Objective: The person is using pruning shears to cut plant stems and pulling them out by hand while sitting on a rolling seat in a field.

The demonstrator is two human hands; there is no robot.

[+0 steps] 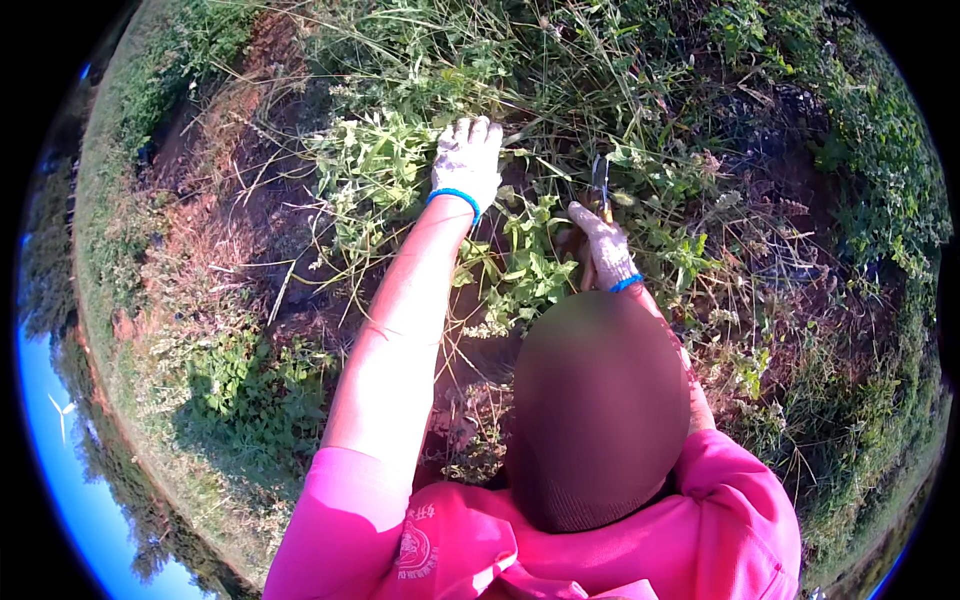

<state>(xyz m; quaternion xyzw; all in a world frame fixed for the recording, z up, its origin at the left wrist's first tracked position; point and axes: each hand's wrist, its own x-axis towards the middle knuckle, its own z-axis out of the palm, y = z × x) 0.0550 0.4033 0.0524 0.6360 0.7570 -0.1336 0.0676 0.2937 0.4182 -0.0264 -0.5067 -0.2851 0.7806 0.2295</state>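
Observation:
My left hand (469,165), in a white knitted work glove with a blue cuff, reaches forward into tall grass (525,142). Its fingertips sink among the stems, so whether they grip any is hidden. Nearer to me, my right hand (606,251) wears a matching glove and holds a bladed hand tool (602,180). The narrow metal blade points away from me into the weeds, and a yellowish part shows at its base. Leafy green weeds (529,270) grow between my forearms. More pale green leaves (382,154) stand just left of my left hand.
Dry stalks and reddish-brown soil (195,217) lie to the left. Dark sheeting (780,150) appears to show through the growth at right. Low leafy plants (247,382) grow at lower left. A dark, blurred head covering (600,412) hides part of the ground and my right forearm.

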